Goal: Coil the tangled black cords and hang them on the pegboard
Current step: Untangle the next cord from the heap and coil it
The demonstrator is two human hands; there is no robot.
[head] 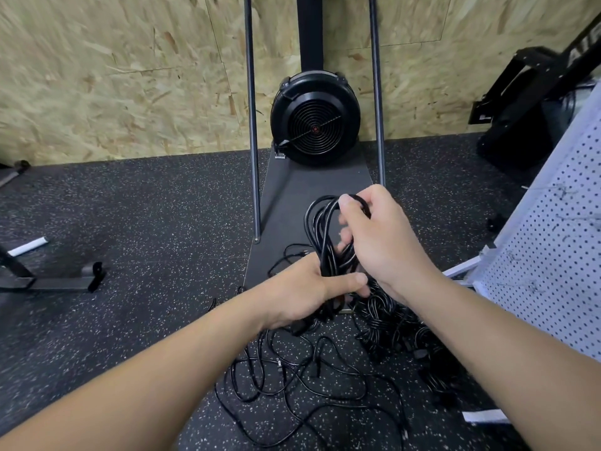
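Note:
A coil of black cord (322, 229) stands upright between my hands, several loops tall. My left hand (302, 294) grips the bottom of the coil, thumb across the strands. My right hand (380, 236) pinches the top loop between thumb and fingers. More tangled black cords (292, 372) sprawl loose on the speckled floor below my hands, with a denser pile (400, 327) to the right under my right forearm. The white pegboard (553, 255) leans at the right edge, a few small hooks on it, no cords on it.
A black fan machine (315, 118) stands on a dark base plate (312, 190) against the chipboard wall, flanked by two upright metal poles (252, 125). Black equipment (527, 102) sits at the far right, a low black frame (58, 281) at the left. White tape (484, 416) lies by the cords.

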